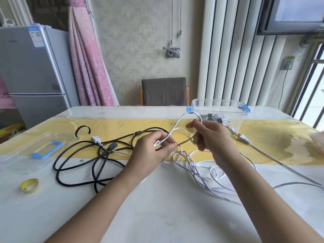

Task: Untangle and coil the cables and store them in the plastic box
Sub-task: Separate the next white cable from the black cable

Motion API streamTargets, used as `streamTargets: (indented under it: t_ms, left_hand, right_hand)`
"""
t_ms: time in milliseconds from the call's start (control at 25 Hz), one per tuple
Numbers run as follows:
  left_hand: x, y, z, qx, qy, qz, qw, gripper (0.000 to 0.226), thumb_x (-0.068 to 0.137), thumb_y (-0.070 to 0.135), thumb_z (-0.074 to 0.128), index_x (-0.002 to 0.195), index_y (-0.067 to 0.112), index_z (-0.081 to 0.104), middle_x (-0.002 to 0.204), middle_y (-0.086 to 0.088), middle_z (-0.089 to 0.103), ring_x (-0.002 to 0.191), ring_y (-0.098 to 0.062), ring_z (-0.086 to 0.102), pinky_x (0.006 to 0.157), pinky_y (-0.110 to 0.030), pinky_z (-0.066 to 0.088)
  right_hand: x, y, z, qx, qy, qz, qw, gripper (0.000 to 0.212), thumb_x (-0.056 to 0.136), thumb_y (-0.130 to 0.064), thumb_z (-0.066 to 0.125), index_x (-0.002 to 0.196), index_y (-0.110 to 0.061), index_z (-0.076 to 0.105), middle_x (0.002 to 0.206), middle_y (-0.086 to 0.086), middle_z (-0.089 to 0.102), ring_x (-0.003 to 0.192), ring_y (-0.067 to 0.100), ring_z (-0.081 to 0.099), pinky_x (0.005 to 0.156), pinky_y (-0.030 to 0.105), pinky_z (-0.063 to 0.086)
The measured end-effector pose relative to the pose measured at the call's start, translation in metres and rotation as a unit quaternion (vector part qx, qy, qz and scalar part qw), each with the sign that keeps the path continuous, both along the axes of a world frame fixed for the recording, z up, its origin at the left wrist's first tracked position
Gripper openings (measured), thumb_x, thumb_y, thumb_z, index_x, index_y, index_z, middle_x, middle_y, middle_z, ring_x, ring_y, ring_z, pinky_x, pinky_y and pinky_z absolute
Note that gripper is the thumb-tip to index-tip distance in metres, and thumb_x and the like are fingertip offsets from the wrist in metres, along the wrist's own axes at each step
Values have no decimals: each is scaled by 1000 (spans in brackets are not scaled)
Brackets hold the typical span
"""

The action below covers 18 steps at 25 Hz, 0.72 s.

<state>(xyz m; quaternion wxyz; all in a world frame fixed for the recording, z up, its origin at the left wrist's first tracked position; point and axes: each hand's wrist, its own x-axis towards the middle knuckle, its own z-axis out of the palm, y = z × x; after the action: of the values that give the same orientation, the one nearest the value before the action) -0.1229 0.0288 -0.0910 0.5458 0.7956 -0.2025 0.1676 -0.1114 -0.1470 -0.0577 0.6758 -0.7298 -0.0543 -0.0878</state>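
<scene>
**Both hands working a white cable above the table**

The left hand's fingers [167, 146] are curling in and pinching a folded bend of the white cable [172, 128] against the thumb, just above the tabletop. The left hand [150, 148] is lying knuckles-up, its bare forearm reaching in from the lower left.

Over on the other side, the right hand's fingertips [196, 124] are pinching the same cable where it arches in a small loop over the forefinger; the other fingers are curling loosely underneath. The right hand [212, 135] is sitting a little higher and farther out than the left, with its forearm coming in from the lower right.

The cable is running taut between the two grips. The rest of it is spilling down in loose, overlapping white loops on the table [157, 216], below and between the wrists.

A black cable [138, 133] is sprawling in wide loops to the left, crossing under the white one near the left hand. The clear plastic box [235, 118], with blue clips, is standing open just beyond the right hand, holding some coiled cable already. Its lid [21, 155] is lying flat at the far left, and a yellow tape roll [24, 186] is resting nearer than the lid.
</scene>
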Motion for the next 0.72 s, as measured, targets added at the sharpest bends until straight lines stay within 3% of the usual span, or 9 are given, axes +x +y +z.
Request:
streamTargets:
  t_ms: [120, 200, 280, 400, 480, 640, 720]
  left_hand:
    - [-2, -4, 2, -96, 29, -45, 994, 18, 79, 30, 73, 77, 12, 70, 63, 3, 64, 63, -13, 54, 69, -26, 46]
    - [-2, -4, 4, -143, 95, -111, 979, 26, 76, 43, 73, 75, 17, 73, 56, 9, 52, 53, -10, 42, 57, -20, 41]
    - [-4, -4, 5, -173, 199, -220, 939, 40, 70, 52, 74, 87, 16, 75, 60, 8, 36, 54, -7, 29, 50, -14, 31]
    - [-8, -3, 10, -192, 339, -305, 869, 33, 83, 32, 57, 100, 9, 73, 67, 4, 41, 57, -7, 30, 48, -14, 28]
    - [-9, -4, 10, -200, 348, -308, 863, 31, 85, 25, 47, 90, 12, 74, 63, 4, 45, 53, -6, 30, 46, -14, 26]
    - [-7, -10, 5, -281, 313, -232, 877, 18, 84, 13, 55, 76, 8, 70, 58, 0, 50, 43, -5, 37, 40, -12, 31]
    - [-3, -11, 4, -334, 306, -186, 872, 15, 78, 13, 55, 80, 4, 66, 60, -4, 56, 44, -7, 45, 42, -14, 38]
  right_hand:
    - [10, -9, -6, 114, 45, -4, 992, 28, 100, -15, 41, 84, -6, 62, 60, 5, 62, 51, 13, 59, 53, 18, 49]
    - [17, -12, -10, 153, 56, -8, 987, 26, 100, -7, 40, 87, -3, 61, 74, 11, 66, 65, 19, 64, 64, 21, 54]
    - [21, -15, -12, 171, 60, -29, 983, 25, 98, -1, 39, 89, 0, 62, 80, 14, 66, 69, 20, 64, 69, 23, 55]
    - [25, -26, -9, 249, 59, -64, 965, 25, 95, 4, 37, 89, 2, 62, 84, 18, 66, 73, 22, 66, 76, 26, 57]
    - [26, -32, -7, 285, 53, -73, 954, 24, 94, 7, 36, 94, 6, 60, 83, 17, 66, 74, 23, 66, 79, 28, 56]
    - [22, -26, -5, 207, 80, -57, 973, 27, 92, 7, 37, 113, 5, 52, 91, 21, 66, 74, 27, 66, 72, 29, 57]
    - [17, -20, -1, 273, 123, -7, 954, 18, 95, 0, 37, 110, 4, 46, 85, 27, 67, 67, 30, 69, 63, 30, 58]
